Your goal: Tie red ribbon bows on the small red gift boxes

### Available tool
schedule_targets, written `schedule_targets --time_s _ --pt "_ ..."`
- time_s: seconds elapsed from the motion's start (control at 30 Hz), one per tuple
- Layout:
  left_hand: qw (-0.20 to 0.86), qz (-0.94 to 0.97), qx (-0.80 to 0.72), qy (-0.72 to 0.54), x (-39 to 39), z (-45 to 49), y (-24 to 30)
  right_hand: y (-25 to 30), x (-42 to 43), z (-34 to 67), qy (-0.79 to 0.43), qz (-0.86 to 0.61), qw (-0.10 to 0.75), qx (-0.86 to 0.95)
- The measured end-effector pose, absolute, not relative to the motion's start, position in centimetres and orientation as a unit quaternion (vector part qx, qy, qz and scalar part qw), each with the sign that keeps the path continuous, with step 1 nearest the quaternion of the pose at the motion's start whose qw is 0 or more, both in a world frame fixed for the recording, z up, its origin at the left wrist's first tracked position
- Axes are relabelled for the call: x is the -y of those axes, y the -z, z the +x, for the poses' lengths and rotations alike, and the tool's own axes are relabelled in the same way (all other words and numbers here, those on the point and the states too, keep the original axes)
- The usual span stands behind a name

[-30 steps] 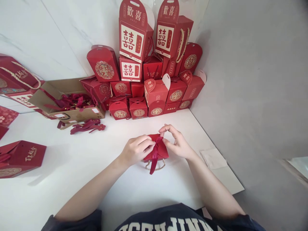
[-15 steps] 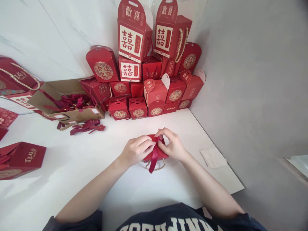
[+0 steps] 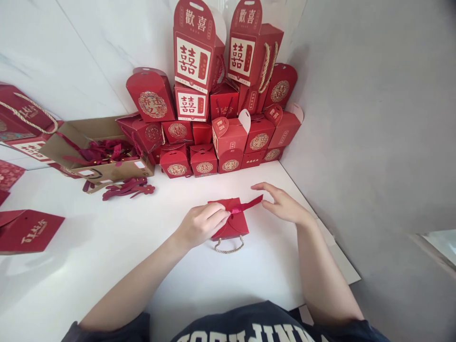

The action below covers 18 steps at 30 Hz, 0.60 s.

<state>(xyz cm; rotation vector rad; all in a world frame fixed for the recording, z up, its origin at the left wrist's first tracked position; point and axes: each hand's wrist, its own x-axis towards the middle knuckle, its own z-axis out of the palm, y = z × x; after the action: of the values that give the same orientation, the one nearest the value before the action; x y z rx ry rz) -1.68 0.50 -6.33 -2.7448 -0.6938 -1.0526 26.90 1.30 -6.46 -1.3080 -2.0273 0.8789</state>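
Observation:
A small red gift box (image 3: 235, 229) sits on the white table in front of me, its beige rope handle (image 3: 230, 250) hanging toward me. At the box's top, my left hand (image 3: 204, 223) is closed, its fingertips pinching a dark red ribbon (image 3: 251, 204). From there the ribbon's loose end runs out to the right. Beside that end is my right hand (image 3: 281, 202), with thumb and index finger apart and nothing between them. Whether the thumb brushes the ribbon tip is hard to tell. My left fingers hide part of the ribbon and the box top.
Several red gift boxes (image 3: 230, 137) are stacked along the wall behind. A cardboard box (image 3: 117, 173) of dark red ribbons stands at the left, more ribbons (image 3: 128, 188) lying before it. Another red box (image 3: 32, 232) is at the far left. A grey wall (image 3: 374, 118) rises on the right.
My right hand has moved right, off the box, and its fingers have parted. The ribbon end that hung toward me now points right. My left hand stays at the box top.

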Motion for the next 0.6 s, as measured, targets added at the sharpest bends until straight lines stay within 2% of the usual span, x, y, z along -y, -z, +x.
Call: schedule_targets --time_s 0.1,0.23,0.37,0.43,0.5,0.6 --pt "0.074 -0.908 0.222 0.349 -0.4 -1.6 5.9 6.2 -0.9 25.2 -0.452 -0.444 0.299 0.713" --pt "0.081 -0.909 0.217 0.347 -0.4 -1.5 5.6 6.9 -1.1 22.8 -0.497 -0.461 0.315 0.664" --pt "0.075 -0.91 0.214 0.347 -0.4 -1.5 5.8 7.4 -1.2 21.4 -0.585 -0.392 0.408 0.581" --pt "0.059 -0.911 0.215 0.347 -0.4 -1.5 5.8 7.3 -1.0 21.0 -0.619 -0.354 0.428 0.555" --pt "-0.006 -0.909 0.231 0.347 -0.4 -1.4 5.6 7.2 -0.8 20.8 -0.625 -0.334 0.429 0.561" --pt "-0.173 -0.876 0.283 0.35 -0.6 -1.6 5.0 7.0 -0.7 21.0 -0.614 -0.329 0.427 0.577"
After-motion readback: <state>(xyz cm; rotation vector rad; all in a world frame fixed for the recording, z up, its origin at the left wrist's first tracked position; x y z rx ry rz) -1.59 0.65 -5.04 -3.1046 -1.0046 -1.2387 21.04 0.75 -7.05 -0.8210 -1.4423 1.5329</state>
